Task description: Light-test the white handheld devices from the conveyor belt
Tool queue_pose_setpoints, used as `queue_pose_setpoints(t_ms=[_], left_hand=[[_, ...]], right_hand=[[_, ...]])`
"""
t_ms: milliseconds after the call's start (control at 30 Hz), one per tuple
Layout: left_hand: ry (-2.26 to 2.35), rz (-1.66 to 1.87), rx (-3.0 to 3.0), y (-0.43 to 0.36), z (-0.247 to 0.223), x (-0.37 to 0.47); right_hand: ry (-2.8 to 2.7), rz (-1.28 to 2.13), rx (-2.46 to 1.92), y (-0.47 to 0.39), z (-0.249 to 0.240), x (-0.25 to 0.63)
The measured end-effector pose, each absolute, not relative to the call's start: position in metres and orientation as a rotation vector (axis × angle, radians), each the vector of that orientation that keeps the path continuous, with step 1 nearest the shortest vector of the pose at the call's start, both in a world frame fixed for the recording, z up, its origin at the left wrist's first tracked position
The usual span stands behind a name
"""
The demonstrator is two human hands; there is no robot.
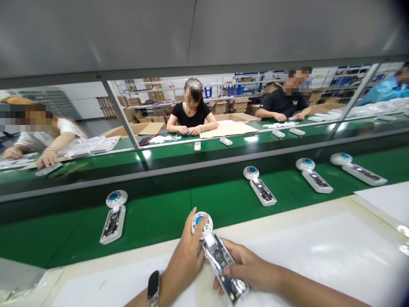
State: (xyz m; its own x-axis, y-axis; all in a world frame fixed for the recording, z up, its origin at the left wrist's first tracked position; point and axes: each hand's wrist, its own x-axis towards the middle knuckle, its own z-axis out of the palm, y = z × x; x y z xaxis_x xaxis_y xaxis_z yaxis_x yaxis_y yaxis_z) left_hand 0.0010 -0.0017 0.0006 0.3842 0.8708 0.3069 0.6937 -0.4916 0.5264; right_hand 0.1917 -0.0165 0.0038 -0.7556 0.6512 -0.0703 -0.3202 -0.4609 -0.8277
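Note:
Both hands hold one device, a white round head (202,225) with a blue centre joined to a clear casing (223,268) that shows a dark circuit board. My left hand (189,251), with a dark-screened band on its wrist, grips the round head between its fingers. Around the casing is my right hand (244,266), its thumb lying on the board side. The device is tilted, head up and casing toward the near edge. Beyond my hands, similar devices lie on the green belt: one at the left (112,224), one right of centre (262,192).
Two more devices (318,181) (364,174) lie on the belt's right part. A grey rail (179,162) runs behind it. Across, several people work at a second green surface with small white parts (166,139) and a cardboard sheet (228,129). A grey panel (191,34) hangs overhead.

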Motion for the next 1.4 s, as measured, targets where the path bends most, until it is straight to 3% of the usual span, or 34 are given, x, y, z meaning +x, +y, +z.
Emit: queue_pose_setpoints(t_ms=[300,733,867,1133,1400], left_hand=[[1.408,0.902,2.261,-0.005,0.004,0.007],[1.436,0.694,2.411,-0.006,-0.002,0.006],[1.435,0.682,2.424,-0.006,-0.003,0.006],[1.406,0.701,2.357,0.003,-0.002,0.002],[1.634,0.689,2.003,0.077,0.026,0.043]], right_hand=[[-1.099,2.133,-0.460,-0.012,0.004,0.197],[-1.214,0.463,-1.239,0.066,-0.018,0.299],[-1.330,0.426,-1.499,0.084,-0.016,0.320],[-1.476,0.294,-1.614,0.096,-0.006,0.310],[-1.005,0.119,-1.903,0.094,0.002,0.374]])
